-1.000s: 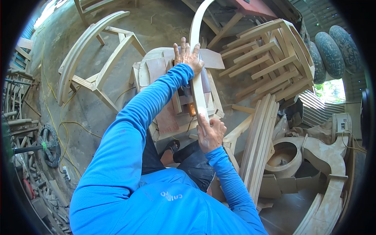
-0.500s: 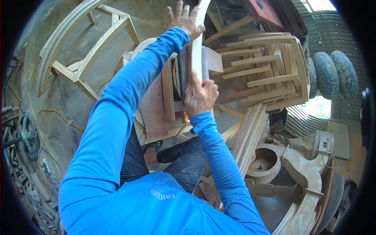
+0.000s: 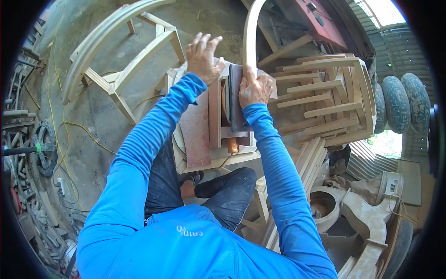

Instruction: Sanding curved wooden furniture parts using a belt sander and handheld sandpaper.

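Observation:
A pale curved wooden strip stretches away from me toward the top of the view. My right hand is closed around its near end, forefinger stretched along the wood. Just left of that hand stands a sander with a grey abrasive belt, set in a wooden stand; the strip's near end is hidden by my hand, so I cannot tell whether it touches the belt. My left hand hovers left of the strip, fingers spread, holding nothing. Below it a reddish-brown abrasive sheet lies over the stand.
A curved wooden frame stands on the floor at the left, near a yellow cable. Stacked wooden frames fill the right, with long planks nearer me. Beyond are a machine housing and large tyres.
My left hand has let go of the strip and come left and nearer me. The right hand has moved away from me and to the right, still on the strip's near end.

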{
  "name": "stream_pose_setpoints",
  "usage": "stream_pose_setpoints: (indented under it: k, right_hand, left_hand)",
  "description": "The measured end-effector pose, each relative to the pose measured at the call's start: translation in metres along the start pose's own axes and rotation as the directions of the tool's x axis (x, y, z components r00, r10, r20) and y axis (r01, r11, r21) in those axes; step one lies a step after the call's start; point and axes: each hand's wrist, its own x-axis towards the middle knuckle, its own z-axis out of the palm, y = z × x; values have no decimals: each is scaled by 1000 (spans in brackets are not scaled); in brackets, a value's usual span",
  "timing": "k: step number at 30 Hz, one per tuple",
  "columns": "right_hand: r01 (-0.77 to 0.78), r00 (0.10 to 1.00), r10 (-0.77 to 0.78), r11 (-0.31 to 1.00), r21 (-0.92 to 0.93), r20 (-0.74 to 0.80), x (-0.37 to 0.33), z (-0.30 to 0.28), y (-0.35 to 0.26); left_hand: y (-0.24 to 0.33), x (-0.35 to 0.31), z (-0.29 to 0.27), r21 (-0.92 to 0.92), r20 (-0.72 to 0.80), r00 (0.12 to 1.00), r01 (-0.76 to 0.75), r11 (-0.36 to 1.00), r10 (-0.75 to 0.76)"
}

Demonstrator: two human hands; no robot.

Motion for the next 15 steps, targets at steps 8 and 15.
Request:
stream_pose_setpoints:
  k: [8,15]
  right_hand:
    - [106,994,-108,987,124,11,-85,-47,12]
    - [103,994,-110,962,252,13,-220,-103,49]
  left_hand:
    - [63,57,40,243,398,912,2,970,-101]
    - [73,71,71,378,575,777,25,926,-256]
